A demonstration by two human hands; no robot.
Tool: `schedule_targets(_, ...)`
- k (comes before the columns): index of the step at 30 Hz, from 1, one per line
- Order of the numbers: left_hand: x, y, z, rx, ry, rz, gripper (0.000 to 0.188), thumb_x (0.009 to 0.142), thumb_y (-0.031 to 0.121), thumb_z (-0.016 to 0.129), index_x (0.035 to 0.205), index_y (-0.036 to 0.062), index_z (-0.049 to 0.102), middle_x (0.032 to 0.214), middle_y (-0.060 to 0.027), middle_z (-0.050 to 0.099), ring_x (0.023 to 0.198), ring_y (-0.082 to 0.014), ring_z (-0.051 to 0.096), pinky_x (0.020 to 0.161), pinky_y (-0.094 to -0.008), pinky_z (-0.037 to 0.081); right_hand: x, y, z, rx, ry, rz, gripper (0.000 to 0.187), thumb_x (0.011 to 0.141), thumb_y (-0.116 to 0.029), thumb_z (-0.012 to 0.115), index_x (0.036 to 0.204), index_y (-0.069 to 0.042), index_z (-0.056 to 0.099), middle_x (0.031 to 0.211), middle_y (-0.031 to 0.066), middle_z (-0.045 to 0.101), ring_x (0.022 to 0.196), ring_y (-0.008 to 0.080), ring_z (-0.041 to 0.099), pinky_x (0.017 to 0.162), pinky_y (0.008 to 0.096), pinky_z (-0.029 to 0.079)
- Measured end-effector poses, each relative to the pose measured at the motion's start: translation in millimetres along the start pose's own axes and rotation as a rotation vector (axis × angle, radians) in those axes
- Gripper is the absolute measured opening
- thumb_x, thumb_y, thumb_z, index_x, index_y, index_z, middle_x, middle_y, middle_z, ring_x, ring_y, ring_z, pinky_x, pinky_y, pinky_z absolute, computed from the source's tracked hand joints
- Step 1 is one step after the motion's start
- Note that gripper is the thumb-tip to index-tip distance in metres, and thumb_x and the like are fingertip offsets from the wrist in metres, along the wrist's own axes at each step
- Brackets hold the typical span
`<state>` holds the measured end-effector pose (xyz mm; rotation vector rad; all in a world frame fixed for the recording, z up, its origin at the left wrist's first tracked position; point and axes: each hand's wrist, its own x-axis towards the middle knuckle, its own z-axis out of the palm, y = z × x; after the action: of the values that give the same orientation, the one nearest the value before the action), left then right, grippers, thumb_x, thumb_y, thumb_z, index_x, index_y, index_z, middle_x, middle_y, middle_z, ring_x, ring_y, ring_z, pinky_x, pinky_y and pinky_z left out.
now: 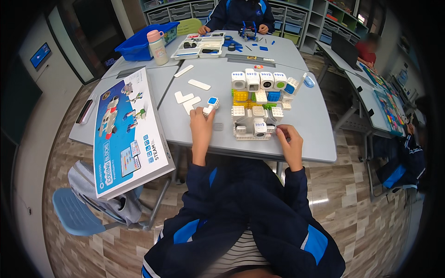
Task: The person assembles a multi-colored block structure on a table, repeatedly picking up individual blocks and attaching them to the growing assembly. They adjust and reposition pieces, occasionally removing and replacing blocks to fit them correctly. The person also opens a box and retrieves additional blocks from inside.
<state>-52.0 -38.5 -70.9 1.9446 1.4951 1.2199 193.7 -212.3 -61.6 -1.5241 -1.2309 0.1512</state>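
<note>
Assembly seems the step in hand: left of the white-and-yellow block build (258,111) on the table (308,116), the left hand (201,127) pinches a small blue-topped white piece (212,101). Fingers curled, the right hand (291,142) is at the build's lower right, its grip unclear. Joining them would probably call for steadying the build and aligning faces.

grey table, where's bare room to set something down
Bare: between the block build and the table's right edge, beyond the right hand; a smaller patch between the big box and left hand. Crowded: around the parts tray, blue bin and bottle.
</note>
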Motion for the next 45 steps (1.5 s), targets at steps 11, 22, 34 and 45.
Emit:
schedule_targets(11,-15,31,-9,-1.701,-0.397,-0.229,0.036,0.104,0.021,0.058,0.132,-0.002,0.054,0.131,-0.0223,0.062,0.111,-0.0216,0.062,0.102,-0.0345,0.051,0,-2,1,-0.04,-0.005,-0.032,0.017,0.095,-0.015,0.069,0.1,0.001,0.07,0.089,0.0102,0.069,0.073,0.0172,0.063,0.069,0.0301,0.05)
schedule_targets(22,-18,12,-11,-1.013,-0.131,-0.101,0.036,0.102,0.031,0.065,0.122,0.0008,0.059,0.111,-0.0083,0.073,0.101,-0.0086,0.058,0.087,-0.0299,0.044,0,0,2,-0.085,-0.009,-0.027,0.016,0.095,-0.014,0.07,0.1,0.001,0.07,0.089,0.0102,0.07,0.075,0.0178,0.066,0.07,0.0303,0.052)
schedule_targets(34,-30,-4,-4,-0.008,0.11,0.166,0.034,0.095,0.026,0.072,0.114,-0.0011,0.065,0.107,-0.0183,0.062,0.104,-0.0347,0.05,0.091,-0.0433,0.044,1,-1,1,-0.093,-0.006,-0.038,0.014,0.094,-0.012,0.069,0.099,0.001,0.07,0.086,0.0077,0.069,0.073,0.0133,0.062,0.068,0.0275,0.049)
schedule_targets(45,-51,21,-26,0.148,0.037,0.442,0.042,0.081,0.013,0.079,0.12,0.0032,0.066,0.128,-0.009,0.06,0.119,-0.0345,0.048,0.096,-0.0456,0.042,1,-3,0,-0.082,-0.022,-0.047,0.014,0.094,-0.011,0.07,0.099,0.002,0.07,0.091,0.012,0.069,0.078,0.0209,0.067,0.072,0.031,0.053)
